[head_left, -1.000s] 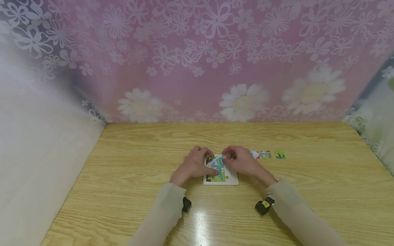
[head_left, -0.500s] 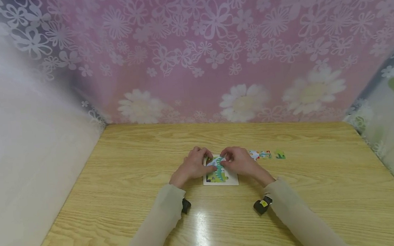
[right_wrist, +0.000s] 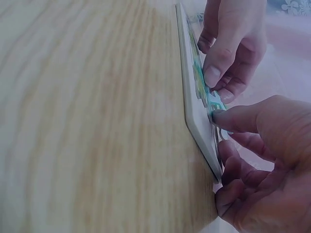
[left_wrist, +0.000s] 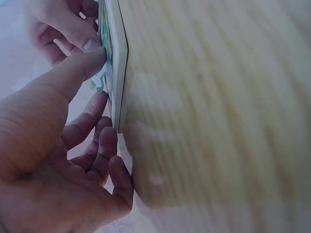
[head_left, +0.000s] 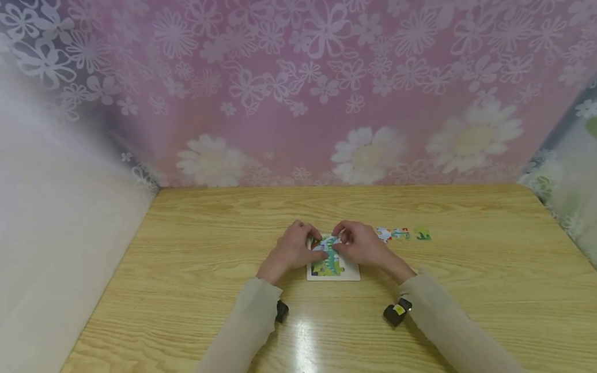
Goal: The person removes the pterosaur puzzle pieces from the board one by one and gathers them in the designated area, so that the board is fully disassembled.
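A small square jigsaw puzzle board (head_left: 350,271) with a white frame lies on the table, its left part filled with a green dinosaur picture. My left hand (head_left: 293,248) rests at its left side. That thumb presses on the picture, and the fingertips touch the far part of the board. With thumb and index finger, my right hand (head_left: 363,244) pinches a light blue and teal puzzle piece (right_wrist: 215,100) at the upper middle of the board. In the right wrist view the piece stands slightly raised against the board, partly hidden by both hands.
To the right of the board lie several loose puzzle pieces (head_left: 400,234), with a green piece (head_left: 423,233) farthest right. The wooden table (head_left: 193,309) meets a pink flowered backdrop (head_left: 271,96) at its far edge. Black cameras (head_left: 394,314) sit at both wrists.
My right hand has shifted slightly left over the board with the puzzle piece. The left thumb has moved up a little on the picture.
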Demonstrator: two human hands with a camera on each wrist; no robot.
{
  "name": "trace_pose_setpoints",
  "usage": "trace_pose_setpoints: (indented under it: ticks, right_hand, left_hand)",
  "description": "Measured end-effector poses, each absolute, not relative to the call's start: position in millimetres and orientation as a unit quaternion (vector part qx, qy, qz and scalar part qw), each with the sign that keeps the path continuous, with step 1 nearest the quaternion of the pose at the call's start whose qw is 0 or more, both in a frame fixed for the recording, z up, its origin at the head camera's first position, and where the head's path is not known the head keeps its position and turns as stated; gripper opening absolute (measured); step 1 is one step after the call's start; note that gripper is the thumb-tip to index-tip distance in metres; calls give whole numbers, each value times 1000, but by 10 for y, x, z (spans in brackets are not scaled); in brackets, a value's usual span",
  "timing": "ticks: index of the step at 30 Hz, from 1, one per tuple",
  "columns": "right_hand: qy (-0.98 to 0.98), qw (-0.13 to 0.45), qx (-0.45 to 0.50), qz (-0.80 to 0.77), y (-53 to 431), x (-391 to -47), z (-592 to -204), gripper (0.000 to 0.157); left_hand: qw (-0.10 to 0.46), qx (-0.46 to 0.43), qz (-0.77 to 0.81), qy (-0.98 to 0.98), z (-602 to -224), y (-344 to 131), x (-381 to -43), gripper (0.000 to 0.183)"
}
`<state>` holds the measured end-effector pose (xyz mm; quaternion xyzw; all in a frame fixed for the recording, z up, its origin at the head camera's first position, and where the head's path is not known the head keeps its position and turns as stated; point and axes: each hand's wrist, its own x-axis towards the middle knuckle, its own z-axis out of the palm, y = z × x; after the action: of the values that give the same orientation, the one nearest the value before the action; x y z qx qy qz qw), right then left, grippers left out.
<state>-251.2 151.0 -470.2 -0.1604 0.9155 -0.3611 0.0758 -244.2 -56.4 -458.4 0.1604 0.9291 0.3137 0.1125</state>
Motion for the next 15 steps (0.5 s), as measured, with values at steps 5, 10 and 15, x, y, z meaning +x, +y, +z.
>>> trace_pose_setpoints:
  ticks: [5,10,15]
  right_hand:
    - [913,75,-159,-368,1517,-2508,-4706,16]
    - [910,71,-165,-373,1517,-2509,-4706,13]
    - [912,69,-162,-370,1511,-2521,-4691,12]
  left_hand:
    - [119,164,313,928,-4606,-571,-2462,38]
    - [124,158,308,930,-4571,-563,-2445,39]
    - [125,155,307,931,-4540,-548,-2431,39]
